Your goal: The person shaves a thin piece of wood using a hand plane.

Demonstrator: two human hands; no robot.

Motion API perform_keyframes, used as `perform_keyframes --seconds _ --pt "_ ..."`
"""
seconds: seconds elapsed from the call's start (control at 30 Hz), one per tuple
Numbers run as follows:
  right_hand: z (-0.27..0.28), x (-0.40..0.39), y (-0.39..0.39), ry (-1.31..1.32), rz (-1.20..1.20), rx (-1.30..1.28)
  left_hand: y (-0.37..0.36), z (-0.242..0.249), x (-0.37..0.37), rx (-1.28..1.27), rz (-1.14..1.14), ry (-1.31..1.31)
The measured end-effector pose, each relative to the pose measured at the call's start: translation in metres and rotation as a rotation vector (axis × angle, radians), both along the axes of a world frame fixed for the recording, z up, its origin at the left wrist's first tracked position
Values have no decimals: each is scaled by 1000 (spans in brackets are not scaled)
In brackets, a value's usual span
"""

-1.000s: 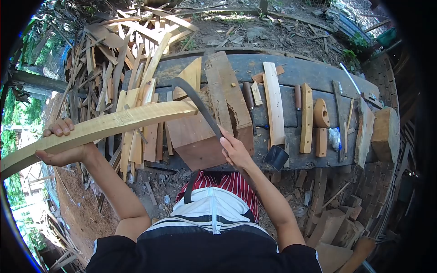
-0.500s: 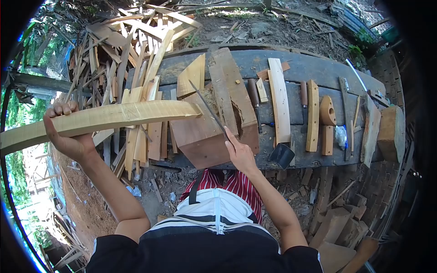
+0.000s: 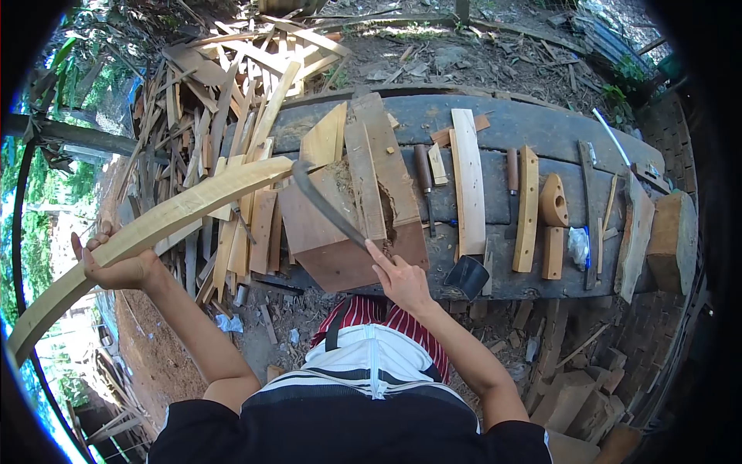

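Head view, outdoor carving bench.

Left hand (image 3: 116,267): fingers wrapped from below around a long curved plank (image 3: 154,224), gripped partway along so the far end can be steered. The plank runs from the lower left edge up to the wooden block (image 3: 325,232), its tip resting on the block's top corner, probably so the block serves as a support for cutting.

Right hand (image 3: 402,282): closed on the handle of a curved blade (image 3: 325,205), forefinger stretched along it. The blade's tip sits at the plank's end, just over the block; whether it bites the wood cannot be told.

Bench (image 3: 502,124): dark, heavy plank top. Laid in a row to the right of the block, within reach: a pale curved slat (image 3: 466,182), a chisel (image 3: 423,174), a narrow stick (image 3: 528,209), a rounded piece with a hole (image 3: 553,201), and a thick log section (image 3: 671,240) at the far right.

Scrap heap (image 3: 209,100): offcuts and splinters piled left of the bench.

Ground under the bench: chips and wood chunks.
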State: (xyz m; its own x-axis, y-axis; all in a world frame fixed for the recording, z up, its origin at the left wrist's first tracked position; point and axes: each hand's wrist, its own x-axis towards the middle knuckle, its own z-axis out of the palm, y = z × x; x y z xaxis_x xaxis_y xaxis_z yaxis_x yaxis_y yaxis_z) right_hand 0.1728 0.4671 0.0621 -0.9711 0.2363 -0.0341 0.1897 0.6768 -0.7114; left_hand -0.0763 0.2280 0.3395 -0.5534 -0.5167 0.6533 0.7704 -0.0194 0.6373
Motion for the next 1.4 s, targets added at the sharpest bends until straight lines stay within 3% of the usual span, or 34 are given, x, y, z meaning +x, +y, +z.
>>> perform_keyframes --seconds 0.13,0.27,0.33,0.4,0.5,0.63,0.77,0.9,1.0,1.03,1.1,1.2,1.27,1.4 --pt "-27 2 -15 93 51 15 -1 10 8 -29 79 5" --pt "-39 13 -5 45 -22 113 -22 6 -3 -83 -123 -1" --pt "-33 14 8 78 -212 80 -29 -1 -8 -85 -342 12" --pt "-21 10 18 54 -195 62 -31 -6 -10 -75 -392 6" --pt "4 4 9 55 -167 -27 -21 -11 -9 -81 -668 -9" --pt "40 -22 -26 146 -95 -171 8 7 2 -98 -437 -126" --pt "101 -68 -63 287 60 -281 -14 12 -2 -15 -704 -74" --pt "167 -84 -87 292 272 -254 0 14 6 -40 -659 -60" --pt "147 -91 -88 360 204 -364 0 13 11 -33 -638 -56" --pt "143 -92 -79 141 155 -321 2 13 14 -17 -584 -77" --pt "79 -100 -61 35 53 -285 -8 10 15 -7 -580 -72" --pt "69 -94 -55 166 36 -296 -14 8 9 11 -639 -78" --pt "137 -95 -63 -124 104 -320 -12 10 5 34 -644 -92" --pt "161 -93 -84 146 226 -317 -14 12 -1 -20 -697 -85"
